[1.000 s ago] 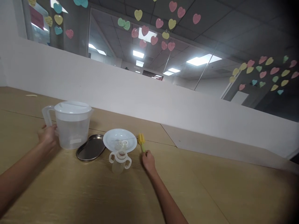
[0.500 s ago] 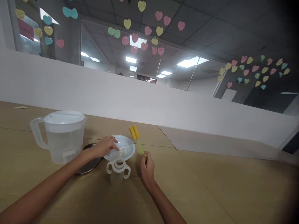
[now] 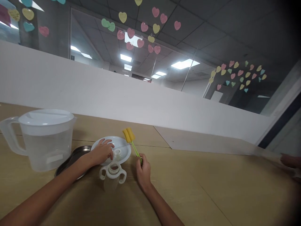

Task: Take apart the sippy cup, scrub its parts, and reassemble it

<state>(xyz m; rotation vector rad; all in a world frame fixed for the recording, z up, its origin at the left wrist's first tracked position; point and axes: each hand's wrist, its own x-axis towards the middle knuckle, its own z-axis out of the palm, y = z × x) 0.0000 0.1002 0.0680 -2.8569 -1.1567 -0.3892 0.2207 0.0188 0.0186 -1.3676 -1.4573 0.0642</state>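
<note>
Right hand (image 3: 143, 169) is closed round the low end of the thin green handle of a yellow sponge-headed brush (image 3: 129, 135); probably gripped there to leave the head free, up and off the counter (image 3: 183, 182). Left hand (image 3: 101, 153) is palm-down over the left side of a white round shallow plate (image 3: 128, 153), fingers bent and slightly parted; can't tell if anything is pinched under them, thumb is hidden. A small whitish ring-topped plastic part (image 3: 118, 153) sits in the plate beside those fingers; the raised rim likely keeps small bits from rolling off. Thin line across the plate, can't tell what it is. Just in front of the plate: clear bottle (image 3: 111, 183) with a white two-handled collar, upright, mouth open, a handle out to each side, so probably easy to take from either side. Dark metal curved tray (image 3: 77, 153) lies partly under the left forearm, between plate and large translucent plastic pitcher (image 3: 48, 141). Pitcher is upright, white lid (image 3: 47, 116) seated, handle turned outward to the left, presumably for reach. Pale rectangular label (image 3: 55, 158) low on the pitcher, no legible text. Heart-shaped paper notes (image 3: 144, 26) on the glass beyond; the yellow one at upper left has marks, unreadable. No brand legible anywhere.
</note>
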